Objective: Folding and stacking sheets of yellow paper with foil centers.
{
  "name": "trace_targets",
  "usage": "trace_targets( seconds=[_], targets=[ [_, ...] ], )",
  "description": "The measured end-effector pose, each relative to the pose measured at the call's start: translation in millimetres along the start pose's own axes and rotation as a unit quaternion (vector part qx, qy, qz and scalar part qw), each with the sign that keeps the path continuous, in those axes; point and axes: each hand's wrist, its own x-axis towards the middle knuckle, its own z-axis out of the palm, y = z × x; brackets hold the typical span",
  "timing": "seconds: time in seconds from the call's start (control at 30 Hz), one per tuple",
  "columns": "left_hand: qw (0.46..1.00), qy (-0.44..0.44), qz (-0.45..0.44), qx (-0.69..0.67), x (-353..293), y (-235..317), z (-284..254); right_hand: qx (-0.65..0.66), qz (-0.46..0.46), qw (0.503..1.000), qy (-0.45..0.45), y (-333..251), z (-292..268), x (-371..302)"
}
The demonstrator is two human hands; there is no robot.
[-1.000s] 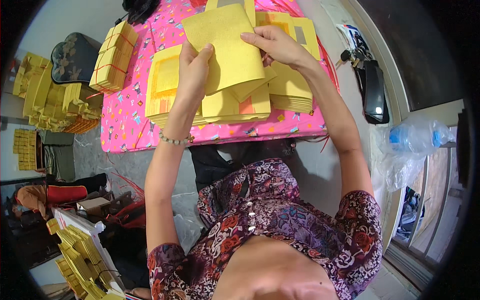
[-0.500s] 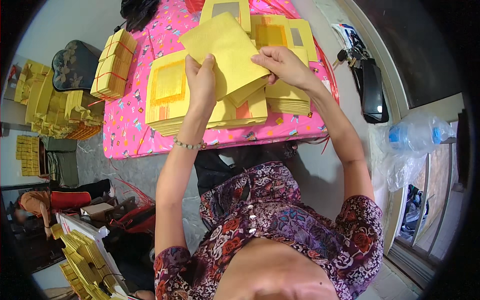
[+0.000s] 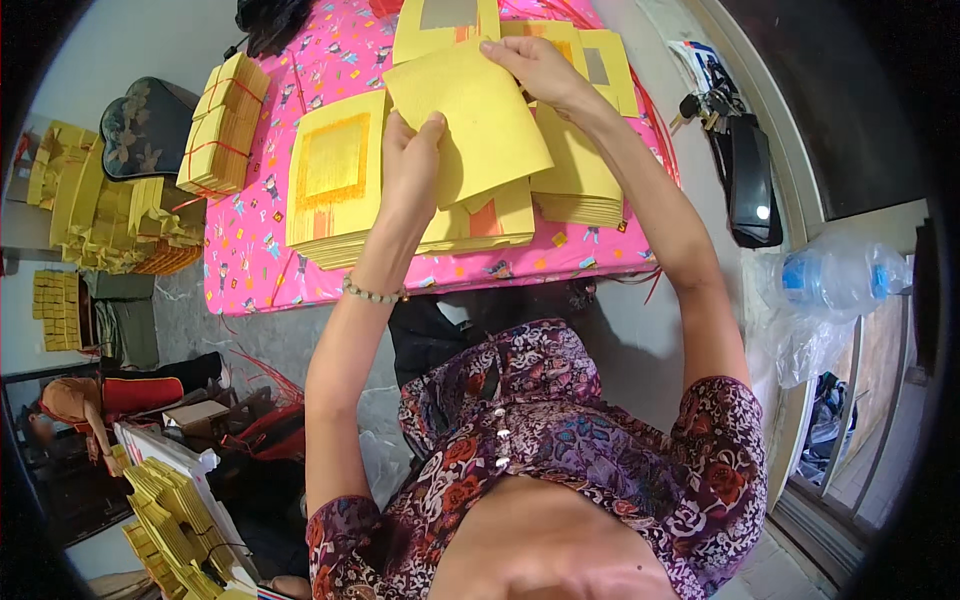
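My two hands hold yellow joss paper [image 3: 485,135], plain side up, tilted above the table. My left hand [image 3: 412,165] grips its left edge, thumb on top. With thumb and fingers, my right hand [image 3: 535,70] pinches the far right corner. How many sheets are in the grip I cannot tell. Below, partly covered, lies a stack with a red-printed patch [image 3: 483,222]. To the left sits a stack with an orange-framed gold square [image 3: 336,160]. Right of the held paper is another yellow stack [image 3: 580,170], and beyond it stands one with a grey foil square [image 3: 448,14].
A pink patterned cloth [image 3: 270,215] covers the table. Yellow bundles tied with red string [image 3: 222,125] stand at its left edge. Red strands [image 3: 655,130] hang along the right side. Keys [image 3: 690,105] and a black case [image 3: 748,180] lie to the right. Another person [image 3: 75,400] is at far left.
My right hand has slid from the right edge up to the far corner. The held paper has turned and its near edge has shifted right. My left hand keeps its grip.
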Motion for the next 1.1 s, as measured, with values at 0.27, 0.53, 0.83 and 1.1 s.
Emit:
trace_targets(
  seconds=[0.27, 0.53, 0.83, 1.1],
  targets=[
    [0.994, 0.012, -0.065, 0.085, 21, -10, -14, -0.154, -0.006, 0.987, -0.036, 26, -10, 2],
    [0.973, -0.072, -0.023, 0.219, 28, -34, -37, -0.256, -0.058, 0.965, 0.010, 52, 1, -4],
    [0.974, -0.066, -0.010, 0.217, 32, -37, -39, -0.285, -0.084, 0.954, 0.031, 60, 2, -2],
    [0.973, -0.049, 0.008, 0.225, 32, -46, -41, -0.309, -0.079, 0.947, 0.031, 59, 4, -5]
  ],
)
